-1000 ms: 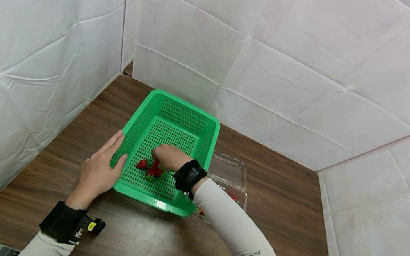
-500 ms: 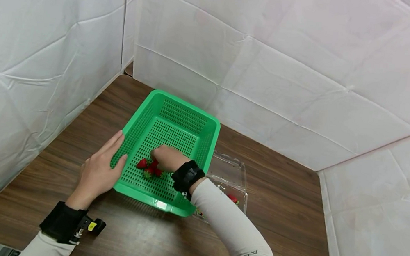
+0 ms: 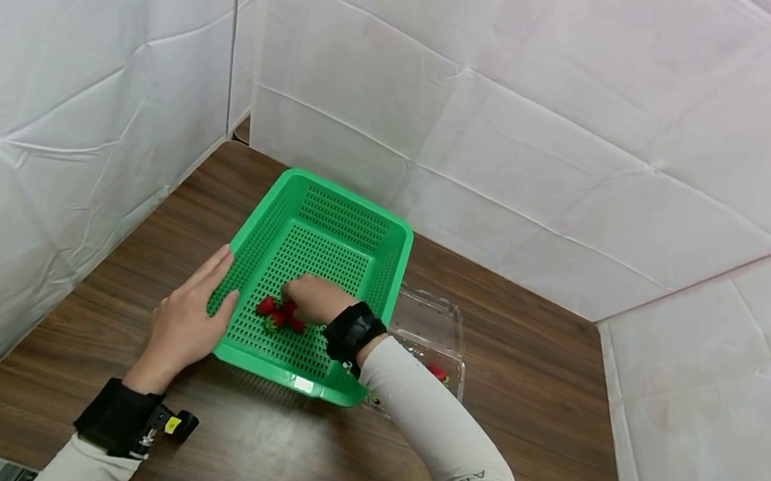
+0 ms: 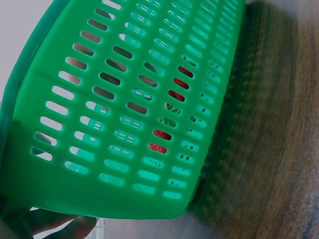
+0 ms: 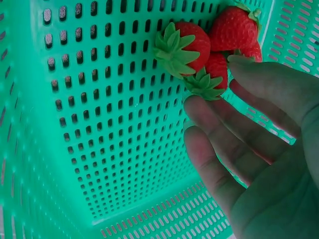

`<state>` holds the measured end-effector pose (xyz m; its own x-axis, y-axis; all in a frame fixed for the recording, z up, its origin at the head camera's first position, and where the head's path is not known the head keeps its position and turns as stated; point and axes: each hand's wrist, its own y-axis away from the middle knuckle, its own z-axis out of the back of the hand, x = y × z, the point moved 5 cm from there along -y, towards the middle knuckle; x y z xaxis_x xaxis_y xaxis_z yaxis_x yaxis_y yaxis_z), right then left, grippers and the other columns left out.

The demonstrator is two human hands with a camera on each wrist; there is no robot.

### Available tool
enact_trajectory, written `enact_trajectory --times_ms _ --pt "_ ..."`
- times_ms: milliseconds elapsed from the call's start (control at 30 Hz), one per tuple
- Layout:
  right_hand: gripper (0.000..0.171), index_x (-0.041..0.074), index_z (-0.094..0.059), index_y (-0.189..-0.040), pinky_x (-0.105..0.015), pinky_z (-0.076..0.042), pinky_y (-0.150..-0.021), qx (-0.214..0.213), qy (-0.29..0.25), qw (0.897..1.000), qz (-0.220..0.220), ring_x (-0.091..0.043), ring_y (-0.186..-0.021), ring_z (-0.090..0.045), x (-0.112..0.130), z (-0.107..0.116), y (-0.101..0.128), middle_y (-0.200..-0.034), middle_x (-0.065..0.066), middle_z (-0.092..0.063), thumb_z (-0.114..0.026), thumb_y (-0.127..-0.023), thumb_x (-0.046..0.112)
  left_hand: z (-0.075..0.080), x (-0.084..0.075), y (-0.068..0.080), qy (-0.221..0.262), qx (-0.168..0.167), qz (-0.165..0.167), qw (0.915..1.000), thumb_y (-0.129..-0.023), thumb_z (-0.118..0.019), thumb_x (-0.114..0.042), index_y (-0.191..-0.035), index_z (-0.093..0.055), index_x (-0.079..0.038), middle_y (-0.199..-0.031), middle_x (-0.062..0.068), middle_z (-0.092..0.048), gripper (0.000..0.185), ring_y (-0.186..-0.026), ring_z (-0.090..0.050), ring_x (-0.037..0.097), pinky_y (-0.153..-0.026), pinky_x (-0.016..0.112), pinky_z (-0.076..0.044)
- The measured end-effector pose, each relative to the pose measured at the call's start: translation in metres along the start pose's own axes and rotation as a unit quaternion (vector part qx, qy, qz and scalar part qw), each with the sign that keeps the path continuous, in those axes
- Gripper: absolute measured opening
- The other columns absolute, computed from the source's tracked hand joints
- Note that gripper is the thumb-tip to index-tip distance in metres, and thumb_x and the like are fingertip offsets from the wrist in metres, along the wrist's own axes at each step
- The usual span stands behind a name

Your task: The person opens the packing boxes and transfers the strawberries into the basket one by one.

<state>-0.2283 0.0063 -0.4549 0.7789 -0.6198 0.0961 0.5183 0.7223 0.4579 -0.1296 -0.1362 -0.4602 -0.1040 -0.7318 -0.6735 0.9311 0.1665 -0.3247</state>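
Observation:
A green perforated plastic basket (image 3: 361,201) stands on the table. Against its left side rests my left hand (image 3: 189,322), fingers extended along the rim and thumb lying over it. My right hand (image 3: 319,298) reaches down inside, beside several red strawberries (image 3: 267,307) with green leaves. In the right wrist view its fingers are loosely bent, the fingertips right at the leaves of the lowest strawberry (image 5: 217,67) and the thumb tip close to its other side. Another strawberry (image 5: 192,42) lies next to it. Through the slots in the left wrist view, bits of red strawberry (image 4: 158,148) show.
Right of the basket lies a clear plastic box (image 3: 430,318), its lid folded back, with a strawberry (image 3: 438,372) inside; the right sleeve (image 3: 444,424) covers part of it. White sheeted walls (image 3: 504,167) border the brown wooden table (image 3: 535,355) at the back and sides.
The strawberries by my right hand have shifted slightly left, closer together. My right hand has moved down a little. The left hand and basket stay put.

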Motion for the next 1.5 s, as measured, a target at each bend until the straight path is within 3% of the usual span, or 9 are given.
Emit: enact_trajectory --times_ms 167,567,833,1000,1233,1500 --pt "0.036 0.009 -0.064 -0.126 -0.025 -0.051 -0.088 -0.006 -0.031 0.999 0.006 -0.019 -0.112 -0.064 -0.003 0.002 0.002 -0.126 -0.008 -0.065 -0.062 -0.091 0.002 -0.001 0.002 -0.001 -0.001 -0.002 -0.001 1.0000 -0.098 -0.056 -0.023 -0.150 -0.039 -0.015 -0.156 0.004 -0.037 0.055 -0.039 -0.016 0.006 -0.041 0.023 -0.017" --pt "0.037 0.010 -0.061 -0.130 -0.025 -0.048 -0.096 -0.038 -0.041 0.998 0.018 -0.017 -0.119 -0.060 0.000 0.024 0.026 -0.130 -0.006 -0.064 -0.064 -0.094 0.015 -0.001 0.000 -0.001 0.000 0.003 0.000 1.0000 -0.098 -0.055 -0.023 -0.150 -0.038 -0.014 -0.157 0.004 -0.036 0.055 -0.040 -0.016 0.006 -0.041 0.023 -0.017" --pt "0.039 0.011 -0.059 -0.132 -0.030 -0.044 -0.103 -0.116 -0.090 0.989 0.014 -0.017 -0.125 -0.055 -0.011 0.044 0.073 -0.132 -0.005 -0.062 -0.063 -0.095 0.021 -0.003 -0.001 0.001 0.005 0.010 0.000 0.9999 -0.097 -0.057 -0.021 -0.151 -0.037 -0.015 -0.157 0.004 -0.035 0.057 -0.039 -0.018 0.006 -0.042 0.024 -0.018" --pt "0.037 0.010 -0.059 -0.131 -0.030 -0.048 -0.096 -0.170 -0.120 0.978 0.001 -0.019 -0.115 -0.060 -0.029 0.052 0.108 -0.128 -0.006 -0.063 -0.063 -0.095 0.019 -0.003 0.000 0.001 0.005 0.003 0.004 1.0000 -0.097 -0.057 -0.022 -0.151 -0.037 -0.015 -0.157 0.002 -0.035 0.058 -0.040 -0.020 0.008 -0.044 0.024 -0.018" --pt "0.035 0.010 -0.059 -0.130 -0.034 -0.050 -0.090 -0.200 -0.163 0.965 -0.045 -0.022 -0.107 -0.062 -0.057 0.043 0.145 -0.124 -0.007 -0.064 -0.062 -0.095 0.016 -0.002 0.000 0.000 0.003 0.005 0.007 1.0000 -0.098 -0.055 -0.024 -0.151 -0.037 -0.017 -0.157 0.001 -0.034 0.057 -0.041 -0.020 0.009 -0.044 0.025 -0.018" --pt "0.029 0.004 -0.063 -0.123 -0.032 -0.052 -0.086 -0.208 -0.190 0.956 -0.079 -0.019 -0.101 -0.064 -0.078 0.021 0.163 -0.121 -0.011 -0.066 -0.060 -0.095 0.012 -0.002 0.000 0.001 0.007 0.007 0.010 0.9999 -0.098 -0.055 -0.024 -0.151 -0.036 -0.016 -0.158 0.002 -0.034 0.057 -0.042 -0.026 0.010 -0.044 0.025 -0.019"
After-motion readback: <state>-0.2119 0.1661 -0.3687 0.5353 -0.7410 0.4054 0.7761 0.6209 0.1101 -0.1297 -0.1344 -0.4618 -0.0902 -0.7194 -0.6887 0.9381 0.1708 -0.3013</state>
